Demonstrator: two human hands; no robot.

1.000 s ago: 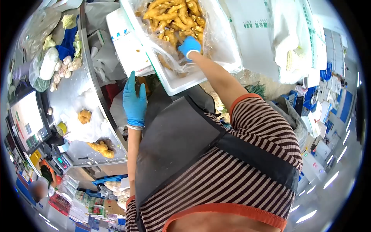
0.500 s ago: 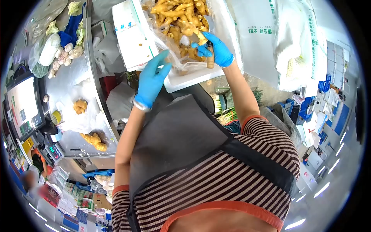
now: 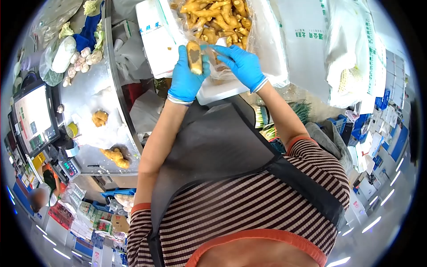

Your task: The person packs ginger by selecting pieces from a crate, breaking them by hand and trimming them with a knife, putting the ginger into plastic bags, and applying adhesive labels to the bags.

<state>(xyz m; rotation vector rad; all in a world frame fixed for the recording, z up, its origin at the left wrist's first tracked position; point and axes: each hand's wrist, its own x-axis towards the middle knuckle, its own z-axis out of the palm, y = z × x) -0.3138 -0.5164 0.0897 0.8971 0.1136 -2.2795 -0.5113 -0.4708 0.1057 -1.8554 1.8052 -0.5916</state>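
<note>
Ginger piece (image 3: 194, 57) now in left hand (image 3: 186, 75); fingers (image 3: 180, 55) wrapped.

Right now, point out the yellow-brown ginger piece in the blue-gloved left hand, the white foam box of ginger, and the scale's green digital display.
ginger piece (image 3: 194, 57), head view, its dark cut face.
white foam box (image 3: 222, 89), head view, near rim.
scale display (image 3: 69, 167), head view, the lit digits.

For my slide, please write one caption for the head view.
Left hand in blue glove holds a ginger piece; right hand reaches the bagged ginger.
</note>
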